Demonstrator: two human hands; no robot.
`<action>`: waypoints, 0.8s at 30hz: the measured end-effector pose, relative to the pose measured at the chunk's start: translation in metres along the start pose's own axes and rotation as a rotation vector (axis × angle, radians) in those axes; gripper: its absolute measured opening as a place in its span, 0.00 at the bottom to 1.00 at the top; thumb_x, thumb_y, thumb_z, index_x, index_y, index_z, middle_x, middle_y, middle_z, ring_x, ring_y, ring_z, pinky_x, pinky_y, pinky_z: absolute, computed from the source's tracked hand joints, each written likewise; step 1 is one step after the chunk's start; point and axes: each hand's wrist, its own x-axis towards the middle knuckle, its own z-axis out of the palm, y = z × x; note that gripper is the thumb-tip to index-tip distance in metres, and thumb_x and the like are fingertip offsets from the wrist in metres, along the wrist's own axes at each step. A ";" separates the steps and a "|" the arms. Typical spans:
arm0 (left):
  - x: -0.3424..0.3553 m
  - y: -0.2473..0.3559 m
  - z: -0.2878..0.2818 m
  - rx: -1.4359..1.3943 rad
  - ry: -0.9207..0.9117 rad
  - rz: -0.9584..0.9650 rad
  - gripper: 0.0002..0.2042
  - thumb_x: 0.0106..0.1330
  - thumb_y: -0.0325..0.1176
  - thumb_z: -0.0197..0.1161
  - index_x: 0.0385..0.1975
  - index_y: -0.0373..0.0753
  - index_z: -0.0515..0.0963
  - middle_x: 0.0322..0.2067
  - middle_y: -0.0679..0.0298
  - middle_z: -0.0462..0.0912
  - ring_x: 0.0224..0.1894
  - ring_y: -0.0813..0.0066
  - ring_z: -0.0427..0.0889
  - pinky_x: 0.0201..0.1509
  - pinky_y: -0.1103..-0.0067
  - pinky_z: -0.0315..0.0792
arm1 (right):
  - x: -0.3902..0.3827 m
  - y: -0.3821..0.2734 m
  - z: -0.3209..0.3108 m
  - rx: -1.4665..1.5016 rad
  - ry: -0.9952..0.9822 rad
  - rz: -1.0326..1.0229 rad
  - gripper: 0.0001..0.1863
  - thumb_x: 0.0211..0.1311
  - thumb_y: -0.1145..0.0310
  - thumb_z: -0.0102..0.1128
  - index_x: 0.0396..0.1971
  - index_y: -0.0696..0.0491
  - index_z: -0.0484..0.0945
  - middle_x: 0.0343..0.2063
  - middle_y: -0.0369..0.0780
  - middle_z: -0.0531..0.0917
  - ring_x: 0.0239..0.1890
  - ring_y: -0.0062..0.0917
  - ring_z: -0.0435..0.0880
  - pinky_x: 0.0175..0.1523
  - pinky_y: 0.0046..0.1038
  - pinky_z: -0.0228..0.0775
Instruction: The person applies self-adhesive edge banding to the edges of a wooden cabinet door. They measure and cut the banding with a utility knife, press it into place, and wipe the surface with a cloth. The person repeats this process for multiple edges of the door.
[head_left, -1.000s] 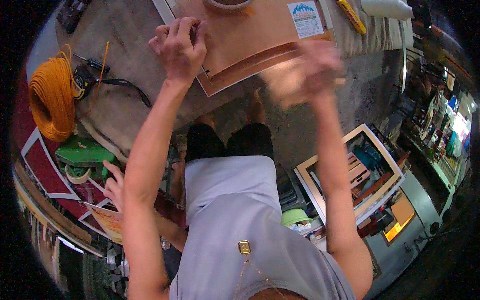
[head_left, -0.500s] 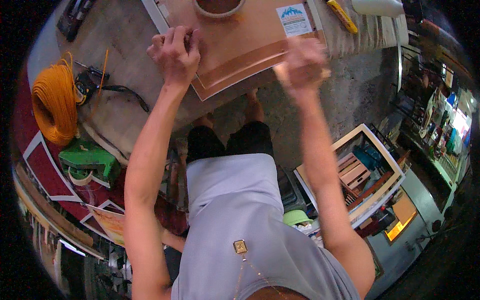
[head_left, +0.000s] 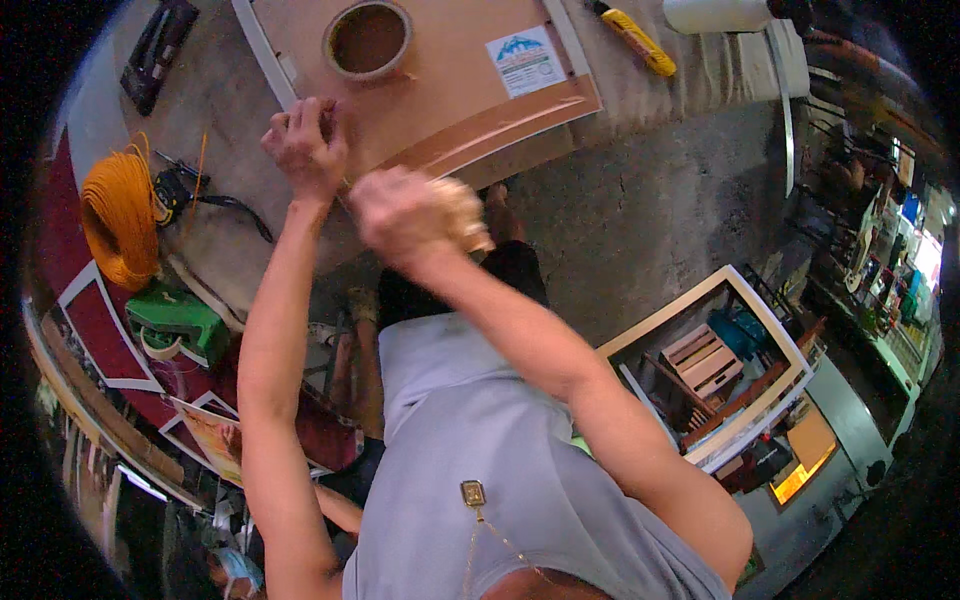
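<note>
A brown backing board (head_left: 450, 90) with a pale frame edge lies on the cloth-covered table in front of me. A glossy brown strip (head_left: 500, 130) runs along its near edge. My left hand (head_left: 308, 145) is closed at the board's near left corner, its fingers curled; whatever they grip is hidden. Blurred by motion, my right hand (head_left: 405, 215) is closed just right of it, near that corner. A tan thing (head_left: 465, 215) shows at its fingers, too smeared to name. On the board sits a round, pale-rimmed thing (head_left: 367, 75), either a bowl or a tape roll, beside a white label (head_left: 525, 62).
Left on the table are a coil of orange cord (head_left: 115, 220), a tape measure (head_left: 172, 190) and a black tool (head_left: 158, 55). A yellow cutter (head_left: 637, 40) and a white bottle (head_left: 715, 14) lie at far right. A green tool (head_left: 175, 320) and frames (head_left: 725, 280) stand lower; another person's arm (head_left: 338, 508) shows.
My right hand has swung left across the board's near edge, close to my left hand. The board and table sit lower and further left in view; my left hand stays at the board's left side.
</note>
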 end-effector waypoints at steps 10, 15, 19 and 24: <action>0.000 0.179 -0.006 -0.367 -0.155 0.151 0.06 0.57 0.34 0.66 0.31 0.42 0.81 0.28 0.62 0.82 0.33 0.62 0.80 0.38 0.70 0.70 | 0.069 0.248 -0.238 -0.301 -0.316 0.188 0.09 0.56 0.62 0.61 0.29 0.51 0.84 0.29 0.39 0.79 0.36 0.35 0.80 0.40 0.35 0.72; 0.051 0.219 0.034 -0.443 -0.604 0.007 0.08 0.55 0.32 0.67 0.32 0.38 0.82 0.26 0.55 0.83 0.29 0.58 0.82 0.35 0.68 0.74 | 0.081 0.353 -0.227 -0.432 -0.058 -0.185 0.14 0.58 0.62 0.63 0.43 0.49 0.82 0.39 0.36 0.81 0.44 0.35 0.79 0.47 0.35 0.72; 0.072 0.196 0.041 -0.552 -0.834 0.020 0.07 0.54 0.31 0.68 0.28 0.35 0.81 0.26 0.51 0.83 0.28 0.60 0.83 0.33 0.69 0.74 | 0.069 0.328 -0.203 -0.176 0.186 -0.285 0.14 0.55 0.66 0.66 0.42 0.53 0.81 0.40 0.41 0.82 0.44 0.34 0.80 0.49 0.37 0.70; 0.089 0.203 0.038 -0.499 -0.964 0.050 0.06 0.53 0.28 0.65 0.29 0.35 0.80 0.25 0.49 0.81 0.28 0.53 0.81 0.35 0.66 0.74 | 0.041 0.282 -0.159 0.251 -0.158 -0.201 0.11 0.53 0.69 0.67 0.37 0.55 0.80 0.35 0.42 0.82 0.38 0.36 0.81 0.46 0.34 0.72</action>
